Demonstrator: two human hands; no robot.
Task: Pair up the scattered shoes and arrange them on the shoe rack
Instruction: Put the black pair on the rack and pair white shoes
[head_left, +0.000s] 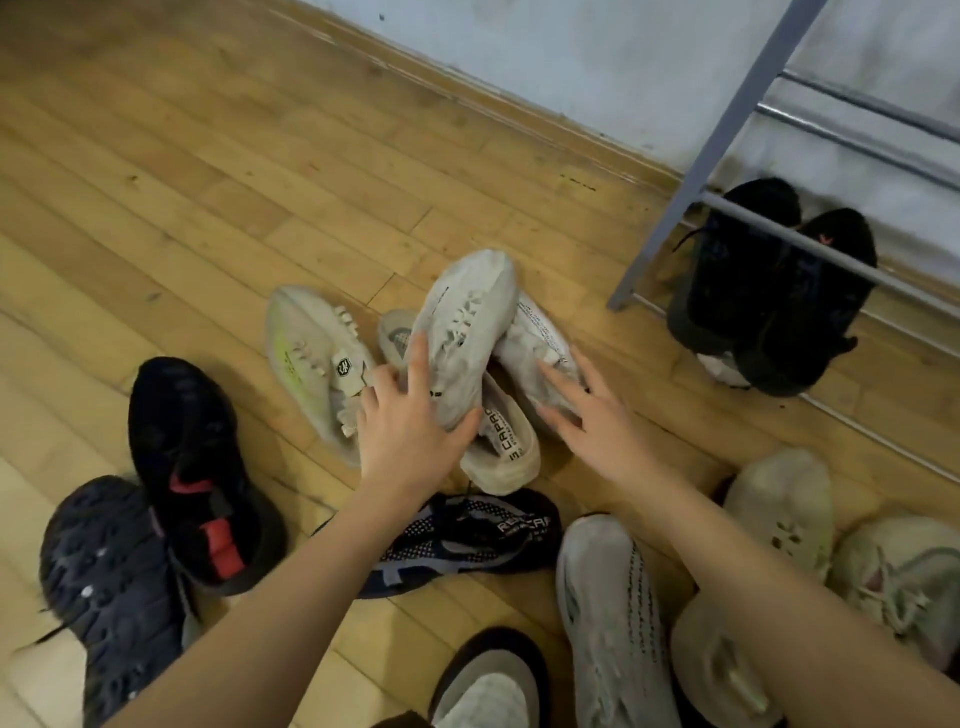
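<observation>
Several loose sneakers lie on the wooden floor. My left hand (410, 415) grips a dirty white sneaker (467, 322) at its heel end, thumb under and fingers over it, toe pointing away. My right hand (597, 415) reaches with straight, spread fingers and touches a second white sneaker (535, 348) lying just right of the first. Under them lies a cream sneaker (506, 441) with a printed insole. The grey metal shoe rack (727, 135) stands at the upper right, with a pair of black sneakers (769, 296) on its lowest rails.
A cream sneaker with a neon stripe (306, 353) lies left of my hands. Black sneakers (197, 467) and an upturned dark one (104, 571) sit at the left. A navy patterned sneaker (467, 535), a white knit one (608, 613) and cream ones (779, 509) crowd the foreground.
</observation>
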